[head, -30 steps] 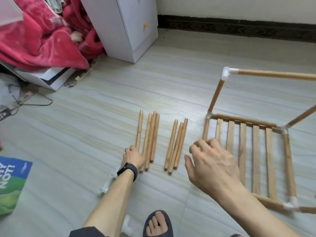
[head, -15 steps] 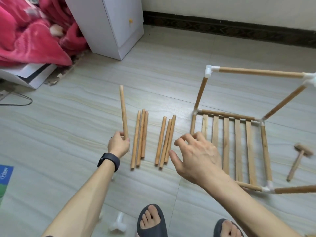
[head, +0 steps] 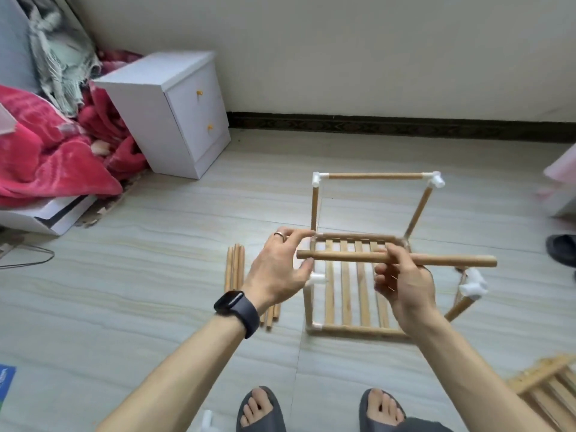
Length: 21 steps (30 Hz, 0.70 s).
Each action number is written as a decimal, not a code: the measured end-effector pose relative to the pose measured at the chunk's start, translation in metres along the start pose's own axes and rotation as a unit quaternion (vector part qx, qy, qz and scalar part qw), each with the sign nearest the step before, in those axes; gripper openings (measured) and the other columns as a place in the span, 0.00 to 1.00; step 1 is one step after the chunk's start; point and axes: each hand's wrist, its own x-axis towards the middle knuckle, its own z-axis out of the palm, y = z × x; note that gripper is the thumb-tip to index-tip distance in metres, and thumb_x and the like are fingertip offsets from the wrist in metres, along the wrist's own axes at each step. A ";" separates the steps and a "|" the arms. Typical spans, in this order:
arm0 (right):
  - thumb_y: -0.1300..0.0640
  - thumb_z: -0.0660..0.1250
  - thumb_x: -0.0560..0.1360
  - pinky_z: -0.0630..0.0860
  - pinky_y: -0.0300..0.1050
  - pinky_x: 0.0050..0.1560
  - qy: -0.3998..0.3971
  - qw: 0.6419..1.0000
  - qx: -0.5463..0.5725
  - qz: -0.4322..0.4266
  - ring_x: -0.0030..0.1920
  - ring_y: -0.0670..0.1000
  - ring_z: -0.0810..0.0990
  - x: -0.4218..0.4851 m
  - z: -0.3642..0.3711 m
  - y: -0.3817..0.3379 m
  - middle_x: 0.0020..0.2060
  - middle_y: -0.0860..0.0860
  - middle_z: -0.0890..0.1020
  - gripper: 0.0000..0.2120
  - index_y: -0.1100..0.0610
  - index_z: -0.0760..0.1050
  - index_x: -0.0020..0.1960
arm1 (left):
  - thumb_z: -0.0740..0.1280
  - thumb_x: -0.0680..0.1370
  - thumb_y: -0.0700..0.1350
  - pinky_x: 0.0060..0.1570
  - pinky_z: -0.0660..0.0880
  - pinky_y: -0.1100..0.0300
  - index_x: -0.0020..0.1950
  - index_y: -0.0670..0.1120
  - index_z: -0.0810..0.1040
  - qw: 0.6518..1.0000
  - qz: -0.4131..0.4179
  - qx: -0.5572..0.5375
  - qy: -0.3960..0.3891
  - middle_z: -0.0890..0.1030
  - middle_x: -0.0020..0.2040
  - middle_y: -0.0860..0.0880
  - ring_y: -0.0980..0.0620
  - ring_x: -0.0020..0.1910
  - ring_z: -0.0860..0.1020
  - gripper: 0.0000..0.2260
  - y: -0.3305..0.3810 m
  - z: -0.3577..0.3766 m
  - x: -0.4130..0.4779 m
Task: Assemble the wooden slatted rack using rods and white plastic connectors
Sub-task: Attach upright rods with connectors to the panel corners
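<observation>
My right hand grips a loose wooden rod near its middle and holds it level, above the half-built rack. My left hand hovers at the rod's left end with its fingers spread, thumb just under the tip. The rack stands on the floor with a slatted base, upright rods, and a top rod across the back. White connectors cap the near left upright and the near right upright. Several spare rods lie on the floor to the left, partly behind my left wrist.
A second slatted panel lies at the bottom right. A loose white connector sits by my left foot. A white drawer cabinet and a red blanket fill the back left. A dark shoe lies at the right edge.
My left hand lifted one rod from the floor pile and brought it over the rack; my right hand now grips it. My view tilted up toward the wall.
</observation>
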 end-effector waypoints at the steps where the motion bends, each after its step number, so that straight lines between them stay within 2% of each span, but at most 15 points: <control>1: 0.53 0.67 0.80 0.73 0.37 0.27 0.033 0.999 0.015 0.008 0.27 0.47 0.74 -0.002 -0.014 0.001 0.28 0.50 0.77 0.11 0.57 0.82 0.42 | 0.67 0.78 0.53 0.59 0.73 0.58 0.71 0.56 0.70 0.994 -0.082 -0.072 -0.021 0.72 0.65 0.54 0.55 0.62 0.72 0.21 0.005 0.008 0.001; 2: 0.53 0.67 0.79 0.73 0.37 0.27 0.057 0.998 0.026 0.015 0.26 0.47 0.73 -0.003 -0.027 0.002 0.28 0.50 0.76 0.11 0.58 0.82 0.43 | 0.66 0.79 0.54 0.65 0.72 0.54 0.73 0.53 0.68 0.976 -0.165 -0.136 -0.041 0.72 0.67 0.52 0.53 0.65 0.72 0.23 0.009 0.017 0.003; 4: 0.53 0.66 0.79 0.72 0.37 0.27 0.085 0.995 0.039 0.032 0.25 0.46 0.72 -0.005 -0.047 0.007 0.28 0.50 0.76 0.10 0.58 0.81 0.44 | 0.64 0.81 0.57 0.69 0.70 0.48 0.75 0.48 0.66 0.929 -0.292 -0.214 -0.074 0.72 0.70 0.47 0.48 0.68 0.72 0.25 0.012 0.033 0.009; 7: 0.55 0.66 0.79 0.70 0.37 0.25 0.094 0.992 0.058 0.053 0.24 0.46 0.71 -0.005 -0.062 0.018 0.27 0.50 0.75 0.09 0.58 0.80 0.43 | 0.58 0.83 0.59 0.65 0.70 0.51 0.73 0.44 0.67 0.889 -0.366 -0.255 -0.105 0.77 0.66 0.46 0.47 0.66 0.74 0.24 0.009 0.053 0.015; 10: 0.56 0.66 0.79 0.70 0.37 0.24 0.096 0.990 0.076 0.066 0.24 0.47 0.71 -0.001 -0.066 0.030 0.27 0.51 0.75 0.09 0.58 0.79 0.42 | 0.51 0.85 0.60 0.52 0.73 0.54 0.61 0.46 0.70 0.897 -0.352 -0.239 -0.120 0.84 0.49 0.49 0.51 0.53 0.82 0.20 0.003 0.071 0.014; 12: 0.57 0.66 0.79 0.70 0.37 0.24 0.094 0.989 0.090 0.075 0.24 0.47 0.71 0.002 -0.067 0.040 0.26 0.52 0.75 0.09 0.60 0.80 0.43 | 0.51 0.84 0.61 0.53 0.78 0.49 0.55 0.43 0.71 0.906 -0.336 -0.236 -0.100 0.78 0.41 0.57 0.55 0.42 0.85 0.22 0.000 0.078 0.011; 14: 0.57 0.66 0.79 0.71 0.37 0.24 0.089 0.986 0.108 0.086 0.24 0.47 0.72 0.005 -0.068 0.048 0.26 0.52 0.75 0.09 0.60 0.80 0.43 | 0.53 0.84 0.62 0.57 0.78 0.44 0.57 0.38 0.74 0.907 -0.334 -0.241 -0.083 0.67 0.41 0.62 0.58 0.38 0.85 0.27 -0.006 0.082 0.009; 15: 0.57 0.67 0.79 0.71 0.37 0.24 0.086 0.985 0.117 0.092 0.24 0.47 0.72 0.006 -0.069 0.051 0.26 0.51 0.75 0.10 0.59 0.79 0.41 | 0.53 0.83 0.63 0.57 0.78 0.43 0.57 0.39 0.74 0.905 -0.336 -0.247 -0.082 0.66 0.41 0.62 0.56 0.38 0.84 0.27 -0.010 0.082 0.009; 18: 0.57 0.68 0.80 0.72 0.37 0.25 0.070 0.985 0.131 0.092 0.24 0.47 0.73 0.012 -0.072 0.056 0.26 0.51 0.76 0.18 0.54 0.81 0.31 | 0.54 0.83 0.64 0.55 0.78 0.44 0.46 0.45 0.71 0.905 -0.330 -0.254 -0.093 0.73 0.42 0.55 0.56 0.34 0.83 0.23 -0.019 0.083 0.007; 19: 0.57 0.67 0.80 0.72 0.37 0.25 0.061 0.986 0.130 0.085 0.25 0.47 0.73 0.015 -0.073 0.056 0.26 0.51 0.76 0.19 0.55 0.83 0.30 | 0.55 0.83 0.64 0.53 0.79 0.45 0.44 0.47 0.69 0.907 -0.325 -0.251 -0.093 0.75 0.40 0.52 0.56 0.32 0.82 0.22 -0.020 0.082 0.007; 21: 0.57 0.67 0.80 0.71 0.37 0.26 0.038 0.990 0.119 0.070 0.25 0.46 0.72 0.019 -0.074 0.053 0.27 0.51 0.75 0.18 0.56 0.85 0.33 | 0.55 0.83 0.63 0.50 0.79 0.47 0.42 0.48 0.69 0.910 -0.318 -0.252 -0.088 0.75 0.40 0.51 0.57 0.32 0.81 0.21 -0.020 0.083 0.006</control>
